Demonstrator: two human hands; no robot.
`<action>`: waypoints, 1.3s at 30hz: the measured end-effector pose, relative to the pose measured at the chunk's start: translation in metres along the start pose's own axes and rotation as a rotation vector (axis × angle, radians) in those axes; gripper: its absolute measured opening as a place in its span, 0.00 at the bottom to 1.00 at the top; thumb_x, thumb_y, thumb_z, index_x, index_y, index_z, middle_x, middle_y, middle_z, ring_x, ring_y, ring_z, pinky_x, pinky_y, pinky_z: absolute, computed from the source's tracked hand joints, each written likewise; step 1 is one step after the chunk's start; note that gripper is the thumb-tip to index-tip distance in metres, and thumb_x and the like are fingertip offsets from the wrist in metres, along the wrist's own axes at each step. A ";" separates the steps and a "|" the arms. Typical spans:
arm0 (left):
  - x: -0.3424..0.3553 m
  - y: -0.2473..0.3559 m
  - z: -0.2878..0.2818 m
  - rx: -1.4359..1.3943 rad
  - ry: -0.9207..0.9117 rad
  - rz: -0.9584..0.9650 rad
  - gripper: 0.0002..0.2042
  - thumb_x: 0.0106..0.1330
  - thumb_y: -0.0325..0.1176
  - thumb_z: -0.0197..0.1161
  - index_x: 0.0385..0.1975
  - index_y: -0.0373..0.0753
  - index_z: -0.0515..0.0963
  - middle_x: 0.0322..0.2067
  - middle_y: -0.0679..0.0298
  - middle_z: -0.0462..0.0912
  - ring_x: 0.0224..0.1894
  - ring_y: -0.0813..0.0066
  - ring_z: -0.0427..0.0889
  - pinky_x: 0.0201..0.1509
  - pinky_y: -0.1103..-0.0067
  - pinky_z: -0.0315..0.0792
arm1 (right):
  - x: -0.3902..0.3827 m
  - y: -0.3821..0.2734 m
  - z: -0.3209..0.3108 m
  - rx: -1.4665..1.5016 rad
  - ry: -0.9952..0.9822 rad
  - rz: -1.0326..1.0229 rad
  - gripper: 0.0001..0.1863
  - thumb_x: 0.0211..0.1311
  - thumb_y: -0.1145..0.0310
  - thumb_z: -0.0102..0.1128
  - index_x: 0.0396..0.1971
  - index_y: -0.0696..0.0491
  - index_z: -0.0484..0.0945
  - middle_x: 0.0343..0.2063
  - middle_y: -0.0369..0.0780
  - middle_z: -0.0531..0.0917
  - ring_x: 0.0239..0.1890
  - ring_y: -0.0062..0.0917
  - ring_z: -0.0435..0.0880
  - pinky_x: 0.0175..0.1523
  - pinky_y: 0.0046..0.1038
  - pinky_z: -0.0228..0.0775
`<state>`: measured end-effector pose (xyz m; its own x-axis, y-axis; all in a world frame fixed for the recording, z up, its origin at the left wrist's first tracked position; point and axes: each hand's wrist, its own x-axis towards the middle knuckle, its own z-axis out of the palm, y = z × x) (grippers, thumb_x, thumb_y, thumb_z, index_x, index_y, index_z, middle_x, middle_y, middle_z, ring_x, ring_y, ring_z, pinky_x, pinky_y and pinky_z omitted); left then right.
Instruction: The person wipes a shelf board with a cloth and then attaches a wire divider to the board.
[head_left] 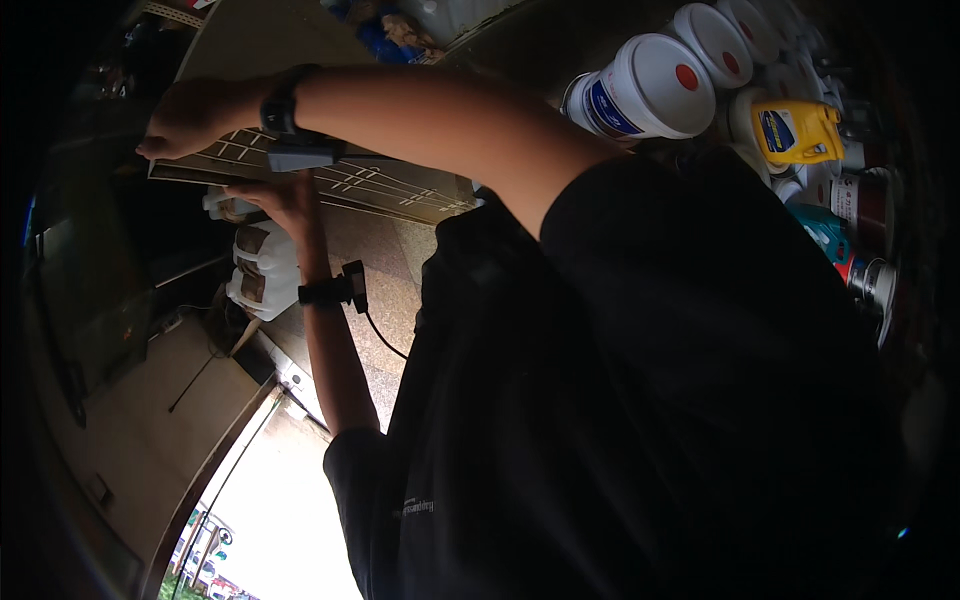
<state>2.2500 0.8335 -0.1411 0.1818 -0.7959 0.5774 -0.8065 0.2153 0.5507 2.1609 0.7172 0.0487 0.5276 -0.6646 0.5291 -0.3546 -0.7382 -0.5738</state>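
Observation:
My right hand (185, 120) reaches across to the upper left, its fingers curled over the left end of a brownish-grey panel (400, 192) marked with pale grid lines. My left hand (282, 205) is lower, closed at the panel's bottom edge, its fingertips partly in shadow. A dark band with a box-shaped device (300, 155) sits by my right wrist; a similar banded device (350, 285) with a black cable is on my left wrist. Just below the hands stand translucent white plastic jugs (270, 270).
White buckets (650, 85) with red caps, a yellow jug (795, 130), teal containers (820, 230) and several cans (860, 220) crowd the upper right. A speckled floor (385, 300) shows beneath the panel. A bright doorway (260, 500) with a dark frame opens at the lower left. Blue items (385, 35) lie at the top.

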 end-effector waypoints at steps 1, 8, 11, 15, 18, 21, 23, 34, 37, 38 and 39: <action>0.001 0.006 0.010 -0.017 -0.025 0.006 0.58 0.52 0.48 0.72 0.65 0.26 0.29 0.64 0.43 0.51 0.61 0.64 0.61 0.64 0.73 0.56 | 0.000 0.012 0.006 0.011 0.073 0.012 0.27 0.69 0.48 0.35 0.35 0.51 0.82 0.28 0.42 0.83 0.36 0.34 0.82 0.49 0.38 0.70; 0.018 -0.003 0.004 0.040 -0.135 -0.088 0.60 0.46 0.44 0.73 0.60 0.21 0.27 0.57 0.30 0.49 0.60 0.43 0.58 0.66 0.65 0.54 | 0.019 0.028 0.031 0.023 0.047 0.066 0.26 0.68 0.49 0.38 0.36 0.51 0.83 0.31 0.43 0.84 0.38 0.37 0.81 0.49 0.38 0.70; 0.022 0.000 0.002 -0.054 -0.178 -0.170 0.62 0.49 0.45 0.72 0.61 0.20 0.23 0.61 0.27 0.45 0.64 0.42 0.55 0.67 0.64 0.54 | 0.028 0.028 0.034 0.020 -0.007 0.105 0.26 0.67 0.49 0.38 0.36 0.51 0.83 0.32 0.44 0.83 0.40 0.39 0.81 0.49 0.39 0.70; 0.026 -0.016 0.000 0.017 -0.172 -0.191 0.64 0.47 0.48 0.73 0.60 0.19 0.23 0.59 0.27 0.47 0.62 0.42 0.57 0.65 0.63 0.56 | 0.036 0.022 0.039 0.039 0.041 0.078 0.27 0.67 0.48 0.37 0.36 0.52 0.82 0.34 0.43 0.83 0.42 0.39 0.80 0.51 0.40 0.68; 0.025 -0.021 0.000 0.165 -0.112 -0.203 0.63 0.46 0.50 0.73 0.62 0.22 0.25 0.55 0.32 0.54 0.58 0.41 0.62 0.62 0.60 0.59 | 0.041 0.021 0.047 0.014 -0.060 0.105 0.27 0.67 0.48 0.37 0.38 0.52 0.81 0.37 0.43 0.83 0.44 0.39 0.80 0.52 0.40 0.67; 0.018 -0.014 0.002 0.101 -0.129 -0.177 0.63 0.46 0.50 0.73 0.62 0.22 0.26 0.55 0.32 0.54 0.58 0.41 0.62 0.62 0.60 0.59 | 0.051 0.030 0.052 -0.008 -0.076 0.138 0.26 0.67 0.49 0.37 0.42 0.51 0.80 0.41 0.44 0.82 0.47 0.40 0.78 0.55 0.40 0.66; 0.016 -0.013 -0.005 0.082 -0.130 -0.173 0.63 0.46 0.50 0.73 0.62 0.22 0.26 0.55 0.32 0.54 0.58 0.41 0.62 0.62 0.60 0.59 | 0.061 0.033 0.056 0.014 -0.119 0.173 0.25 0.66 0.49 0.38 0.46 0.51 0.79 0.45 0.45 0.80 0.51 0.40 0.76 0.57 0.40 0.64; 0.015 -0.012 -0.017 0.072 -0.135 -0.165 0.62 0.46 0.50 0.73 0.62 0.23 0.26 0.55 0.33 0.54 0.58 0.41 0.62 0.61 0.60 0.60 | 0.090 0.052 0.083 -0.155 -0.264 -0.021 0.24 0.67 0.49 0.34 0.53 0.44 0.74 0.51 0.40 0.77 0.55 0.36 0.73 0.62 0.40 0.58; 0.012 -0.012 -0.025 0.071 -0.137 -0.168 0.62 0.46 0.50 0.73 0.62 0.23 0.27 0.55 0.33 0.54 0.58 0.41 0.62 0.61 0.60 0.60 | 0.098 0.049 0.093 -0.206 -0.290 -0.017 0.25 0.68 0.50 0.31 0.58 0.40 0.69 0.53 0.37 0.75 0.56 0.33 0.71 0.64 0.39 0.55; 0.013 -0.016 -0.033 0.080 -0.121 -0.172 0.62 0.46 0.50 0.73 0.62 0.23 0.27 0.55 0.33 0.54 0.58 0.41 0.62 0.61 0.60 0.60 | 0.096 0.041 0.104 -0.157 -0.230 -0.018 0.24 0.68 0.50 0.32 0.56 0.40 0.72 0.53 0.37 0.76 0.56 0.34 0.72 0.63 0.38 0.56; 0.019 -0.011 -0.030 0.071 -0.130 -0.159 0.62 0.46 0.50 0.73 0.62 0.23 0.27 0.55 0.33 0.54 0.58 0.41 0.62 0.61 0.60 0.60 | 0.099 0.049 0.101 -0.152 -0.222 -0.029 0.24 0.68 0.50 0.32 0.55 0.40 0.72 0.52 0.37 0.76 0.56 0.34 0.72 0.63 0.38 0.57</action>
<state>2.2789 0.8332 -0.1182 0.2394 -0.8839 0.4017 -0.8122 0.0444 0.5817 2.2736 0.6270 0.0092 0.6896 -0.6136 0.3845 -0.4395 -0.7767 -0.4513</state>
